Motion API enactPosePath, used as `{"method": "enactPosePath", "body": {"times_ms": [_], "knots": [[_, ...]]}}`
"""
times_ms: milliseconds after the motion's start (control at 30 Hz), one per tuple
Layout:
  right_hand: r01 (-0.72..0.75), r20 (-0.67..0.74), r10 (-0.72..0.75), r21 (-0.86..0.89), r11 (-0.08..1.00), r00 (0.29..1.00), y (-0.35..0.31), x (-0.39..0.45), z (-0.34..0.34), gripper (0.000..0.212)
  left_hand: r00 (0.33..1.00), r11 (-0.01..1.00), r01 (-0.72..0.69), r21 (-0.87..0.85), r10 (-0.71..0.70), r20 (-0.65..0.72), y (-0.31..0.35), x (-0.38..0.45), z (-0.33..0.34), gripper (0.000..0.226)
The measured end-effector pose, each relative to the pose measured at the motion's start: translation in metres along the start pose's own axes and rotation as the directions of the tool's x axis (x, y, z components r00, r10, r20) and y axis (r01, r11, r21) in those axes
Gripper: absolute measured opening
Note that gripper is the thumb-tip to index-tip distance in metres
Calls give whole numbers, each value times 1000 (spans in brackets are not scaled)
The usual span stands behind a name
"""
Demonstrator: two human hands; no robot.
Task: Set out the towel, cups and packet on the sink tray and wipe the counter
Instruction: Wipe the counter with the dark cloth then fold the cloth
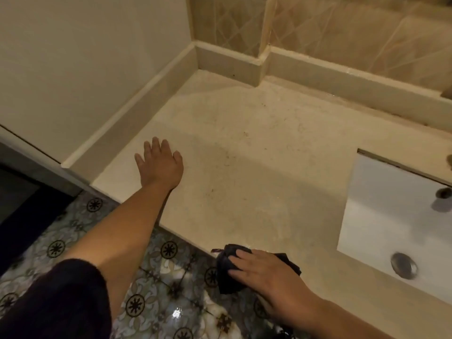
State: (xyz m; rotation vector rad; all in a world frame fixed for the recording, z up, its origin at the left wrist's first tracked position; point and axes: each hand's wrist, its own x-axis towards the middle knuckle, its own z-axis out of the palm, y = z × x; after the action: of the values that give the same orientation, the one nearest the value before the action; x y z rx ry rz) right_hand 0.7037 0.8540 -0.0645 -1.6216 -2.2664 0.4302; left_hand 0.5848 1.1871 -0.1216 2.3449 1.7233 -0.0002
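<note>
A beige stone counter [256, 148] fills the middle of the head view, with faint specks and streaks on it. My left hand [160, 165] lies flat and empty on its left part, fingers spread. My right hand [265, 270] presses a crumpled dark cloth [228, 275] down at the counter's front edge, and part of the cloth hangs over that edge. No towel, cups, packet or tray show in this view.
A white sink basin [381, 216] with a metal drain [403, 265] is set into the counter at the right. A raised backsplash [342, 77] and tiled wall run behind. A plain wall [73, 57] closes the left. Patterned floor tiles [159, 277] lie below.
</note>
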Motion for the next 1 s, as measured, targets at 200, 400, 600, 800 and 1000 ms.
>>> {"method": "enactPosePath", "body": {"times_ms": [200, 400, 600, 800, 1000], "knots": [[-417, 455, 512, 888, -196, 729, -24, -16, -9, 31, 982, 966, -100, -238, 134, 133, -2, -48, -19, 61], [-148, 454, 302, 723, -675, 838, -45, -21, -53, 50, 912, 702, -139, -699, 366, 187, 26, -158, -74, 44], [-288, 390, 286, 896, -339, 875, -75, -24, -108, 53, 589, 594, -347, -726, 740, 324, 53, -230, -177, 72], [-403, 395, 368, 913, -60, 842, -84, -39, -152, 37, 470, 631, -645, -431, 772, 428, 70, -256, -226, 60], [-533, 386, 380, 714, 454, 841, -79, -59, -180, 36, 416, 558, -751, -354, 815, 403, 84, -255, -245, 13]]}}
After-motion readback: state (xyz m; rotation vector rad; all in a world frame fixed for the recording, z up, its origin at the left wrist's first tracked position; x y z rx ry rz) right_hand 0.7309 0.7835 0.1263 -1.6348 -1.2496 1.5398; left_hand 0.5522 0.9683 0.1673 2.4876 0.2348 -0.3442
